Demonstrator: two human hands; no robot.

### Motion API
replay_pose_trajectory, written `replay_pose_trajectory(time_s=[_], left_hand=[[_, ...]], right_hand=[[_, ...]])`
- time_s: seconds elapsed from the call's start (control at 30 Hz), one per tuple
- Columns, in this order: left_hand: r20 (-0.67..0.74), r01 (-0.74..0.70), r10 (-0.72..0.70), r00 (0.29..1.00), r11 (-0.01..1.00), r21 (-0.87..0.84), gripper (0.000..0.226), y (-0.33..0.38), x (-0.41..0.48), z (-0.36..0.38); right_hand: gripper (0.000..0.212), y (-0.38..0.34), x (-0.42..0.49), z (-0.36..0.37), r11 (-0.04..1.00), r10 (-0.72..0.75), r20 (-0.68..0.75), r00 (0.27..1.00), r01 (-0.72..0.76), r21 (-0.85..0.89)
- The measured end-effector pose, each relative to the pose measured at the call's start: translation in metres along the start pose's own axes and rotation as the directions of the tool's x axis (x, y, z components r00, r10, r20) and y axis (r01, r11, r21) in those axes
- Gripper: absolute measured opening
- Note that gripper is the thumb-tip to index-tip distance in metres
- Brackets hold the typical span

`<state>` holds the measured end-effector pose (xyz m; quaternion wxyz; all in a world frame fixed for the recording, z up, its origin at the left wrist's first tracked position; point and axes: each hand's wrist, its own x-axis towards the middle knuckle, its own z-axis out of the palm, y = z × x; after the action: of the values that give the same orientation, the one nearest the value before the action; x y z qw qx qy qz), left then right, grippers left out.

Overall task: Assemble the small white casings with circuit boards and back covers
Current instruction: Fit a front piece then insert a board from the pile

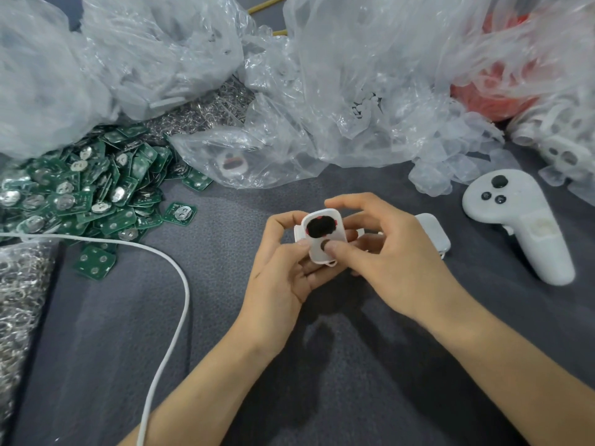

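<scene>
Both hands hold one small white casing (324,235) above the grey cloth at mid frame. The casing shows a black oval opening with red dots at its rim. My left hand (283,265) cups it from the left, thumb on its lower left edge. My right hand (383,249) grips it from the right, thumb pressed on its lower face, index finger curled over the top. A heap of green circuit boards (83,191) with round silver cells lies at the left. Another white casing (431,233) lies just behind my right hand.
Crumpled clear plastic bags (322,91) fill the back; one holds a casing (231,162). A white game-style controller (515,217) lies at the right. White parts (557,146) pile at far right. A white cable (174,317) curves across the left. Metal rings (19,300) lie at far left.
</scene>
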<state>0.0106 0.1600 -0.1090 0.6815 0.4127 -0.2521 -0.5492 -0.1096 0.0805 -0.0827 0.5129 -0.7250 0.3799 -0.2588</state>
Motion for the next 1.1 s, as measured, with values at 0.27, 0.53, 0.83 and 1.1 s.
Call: replay_pose_trajectory(time_s=[0.27,0.53,0.83,1.1], left_hand=[[0.013,-0.041,0.040,0.999,0.999,0.031,0.026,0.000,-0.002,0.003],[0.084,-0.130,0.119,0.989,0.981,0.144,0.032,-0.002,-0.004,0.005],[0.063,-0.125,0.112,0.992,0.952,0.279,0.040,-0.002,-0.002,0.005],[0.068,-0.261,0.271,0.960,0.781,0.567,0.036,-0.005,-0.008,0.005]], right_hand=[[0.024,-0.002,0.003,-0.005,0.999,-0.012,0.043,0.999,0.014,-0.045],[0.010,-0.003,0.004,-0.014,0.996,0.023,0.122,0.992,-0.013,-0.083],[0.002,-0.006,0.006,-0.019,0.991,0.051,0.114,0.992,-0.036,-0.132],[0.006,-0.007,0.008,-0.025,0.976,0.100,0.184,0.978,-0.060,-0.210]])
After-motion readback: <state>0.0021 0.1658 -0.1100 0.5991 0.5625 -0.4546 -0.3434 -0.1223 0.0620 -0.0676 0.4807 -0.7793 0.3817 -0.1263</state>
